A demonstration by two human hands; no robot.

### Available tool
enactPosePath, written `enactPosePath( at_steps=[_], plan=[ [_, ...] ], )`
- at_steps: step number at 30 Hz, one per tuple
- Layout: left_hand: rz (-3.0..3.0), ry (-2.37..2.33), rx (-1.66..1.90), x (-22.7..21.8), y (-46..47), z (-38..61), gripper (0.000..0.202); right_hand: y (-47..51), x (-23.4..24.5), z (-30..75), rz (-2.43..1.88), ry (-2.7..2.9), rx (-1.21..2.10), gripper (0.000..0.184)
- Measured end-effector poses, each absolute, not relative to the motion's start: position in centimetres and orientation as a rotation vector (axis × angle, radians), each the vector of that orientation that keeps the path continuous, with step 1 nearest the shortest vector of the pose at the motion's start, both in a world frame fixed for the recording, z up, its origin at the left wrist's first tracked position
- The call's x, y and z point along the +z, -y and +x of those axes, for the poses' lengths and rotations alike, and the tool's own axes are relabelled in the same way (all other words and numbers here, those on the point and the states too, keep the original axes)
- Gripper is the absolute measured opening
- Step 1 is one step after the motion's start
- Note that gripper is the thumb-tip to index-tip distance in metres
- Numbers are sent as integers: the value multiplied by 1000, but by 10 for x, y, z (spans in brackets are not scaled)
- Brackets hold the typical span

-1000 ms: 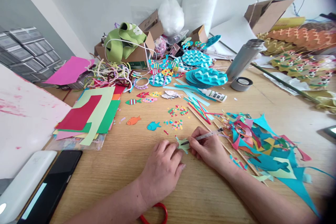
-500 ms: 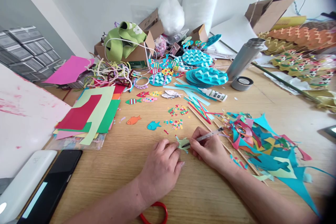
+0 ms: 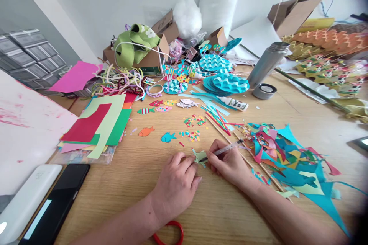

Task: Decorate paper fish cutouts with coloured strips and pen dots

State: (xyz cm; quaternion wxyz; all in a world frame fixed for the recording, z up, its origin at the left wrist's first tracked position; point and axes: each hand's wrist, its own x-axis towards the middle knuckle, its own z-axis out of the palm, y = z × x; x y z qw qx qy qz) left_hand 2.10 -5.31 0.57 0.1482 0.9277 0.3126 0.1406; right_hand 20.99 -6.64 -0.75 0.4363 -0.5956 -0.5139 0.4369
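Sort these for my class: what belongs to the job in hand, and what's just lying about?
Belong to the job:
slim, clear-barrelled pen in the right hand
small pale-green paper piece touched by the left hand
probably the flat orange paper fish and blue paper fish

Apparently just lying about:
black rectangular phone
cylindrical grey metal flask
green cloth with white flowers
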Motion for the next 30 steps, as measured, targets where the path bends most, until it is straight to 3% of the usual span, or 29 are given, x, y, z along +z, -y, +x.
enactPosePath(
  at_steps=[22, 30],
  plan=[
    [2680, -904, 411, 6, 53, 21, 23, 67, -3, 208, -1493, 1224, 1116, 15],
    [2662, -908, 391, 8, 53, 22, 24, 65, -3, 211, -1514, 1112, 986, 17]
  ],
)
